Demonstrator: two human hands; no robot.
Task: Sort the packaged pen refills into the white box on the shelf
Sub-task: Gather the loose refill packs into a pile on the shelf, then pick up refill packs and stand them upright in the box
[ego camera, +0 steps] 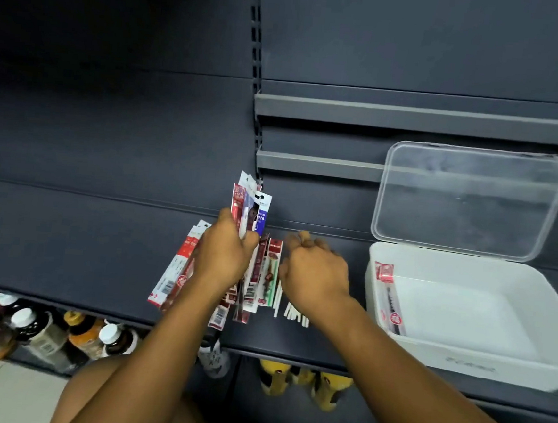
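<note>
The left hand (225, 257) grips a fanned bundle of packaged pen refills (251, 206), their tops pointing to 12 o'clock. More refill packs (265, 277) lie on the dark shelf (84, 246) between both hands. The right hand (314, 274) hovers with loosely curled fingers; whether it holds anything cannot be told. At 3 o'clock sits the white box (459, 359), its clear lid (469, 199) raised, with one refill pack (389, 296) against its 9 o'clock wall.

My left hand (224, 257) covers the lower ends of the packaged pen refills (251, 206) it grips, and my wrist hides part of the pile (259, 276) on the shelf (101, 247). My right hand (316, 274) curls its fingers (304, 239) away from me; perhaps they pinch something. The white box (459, 362) runs off the right edge. The bottles (28, 328) below are blurred.
</note>
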